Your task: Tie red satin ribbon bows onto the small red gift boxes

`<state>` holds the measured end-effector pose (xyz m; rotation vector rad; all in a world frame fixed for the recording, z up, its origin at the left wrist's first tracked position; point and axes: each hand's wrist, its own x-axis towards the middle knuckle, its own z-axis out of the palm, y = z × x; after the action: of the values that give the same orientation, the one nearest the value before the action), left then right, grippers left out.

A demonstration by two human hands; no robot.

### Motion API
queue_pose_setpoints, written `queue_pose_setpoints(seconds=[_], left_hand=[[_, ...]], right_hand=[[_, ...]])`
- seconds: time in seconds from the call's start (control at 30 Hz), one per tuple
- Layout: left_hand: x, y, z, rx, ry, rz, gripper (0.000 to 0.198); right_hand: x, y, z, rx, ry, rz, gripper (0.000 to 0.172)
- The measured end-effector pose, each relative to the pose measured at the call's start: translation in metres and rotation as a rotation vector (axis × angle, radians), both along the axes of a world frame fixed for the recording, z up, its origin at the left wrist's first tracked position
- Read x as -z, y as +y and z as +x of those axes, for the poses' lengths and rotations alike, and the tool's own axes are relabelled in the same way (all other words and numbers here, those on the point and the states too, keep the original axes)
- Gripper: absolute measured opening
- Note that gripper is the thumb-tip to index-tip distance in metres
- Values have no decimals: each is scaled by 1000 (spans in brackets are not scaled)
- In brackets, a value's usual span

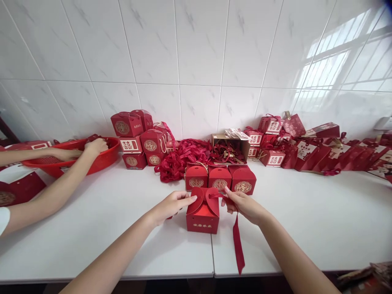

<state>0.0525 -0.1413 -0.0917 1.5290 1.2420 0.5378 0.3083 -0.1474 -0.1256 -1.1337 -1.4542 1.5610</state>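
Observation:
A red gift box (pixel 202 222) with gold lettering stands upright on the white table, its rounded top flaps folded inward but a gap left between them. My left hand (pixel 171 207) is closed at its left side, thumb pressed against the left flap; a bit of red shows beneath the fingers. A dark red ribbon (pixel 238 247) passes through the right flap. Pinched between the thumb and fingers of my right hand (pixel 245 205), it hangs down in a loose tail. Right behind stand three closed red boxes (pixel 219 179) in a row.
A heap of red ribbons (pixel 186 157) and an open carton (pixel 245 149) of trimmings lie behind. Stacked boxes stand left (pixel 130 145) and right (pixel 272 157) along the tiled wall. At left, another person's hands (pixel 96 147) reach into a red basin (pixel 112 154).

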Motion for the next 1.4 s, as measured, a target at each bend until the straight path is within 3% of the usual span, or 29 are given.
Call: queue_pose_setpoints(seconds=[0.17,0.33,0.4,0.5,0.57,0.7,0.77,0.83,0.93,1.0,1.07,1.17,1.23,1.3,1.4], left_hand=[[-12,-3,-10,20,31,41,45],[-3,6,-12,-4,54,81,45],[7,10,-15,-81,75,238,40],[15,8,-24,-235,209,612,31],[14,-1,-29,-168,335,621,32],[10,-27,-28,176,468,383,32],[14,-34,-23,203,501,412,22],[21,-34,-20,129,482,434,23],[29,-23,-17,-82,267,352,38],[29,-16,-16,-229,39,250,45],[25,-10,-14,-312,-230,151,43],[15,-5,-8,-388,-683,15,28],[10,-3,-5,-519,-919,-98,17],[10,-3,-4,-642,-1031,-184,9],[16,-5,-7,-688,-1078,-223,12]], right_hand=[[-10,-1,11,-22,49,93,39],[-9,-1,14,46,-351,271,39],[-5,-6,12,200,-506,370,36],[-3,-22,7,449,-644,490,38],[-5,-35,2,390,-680,443,44],[0,-51,-11,154,-671,277,56],[7,-52,-17,179,-618,217,52],[14,-49,-21,261,-453,171,48],[14,-42,-23,379,78,34,45],[10,-36,-22,432,480,-82,39],[5,-29,-19,505,735,-110,33],[2,-19,-16,625,830,-2,29],[4,-16,-14,682,832,57,26],[8,-14,-12,726,820,69,23],[14,-16,-9,773,694,89,19]])
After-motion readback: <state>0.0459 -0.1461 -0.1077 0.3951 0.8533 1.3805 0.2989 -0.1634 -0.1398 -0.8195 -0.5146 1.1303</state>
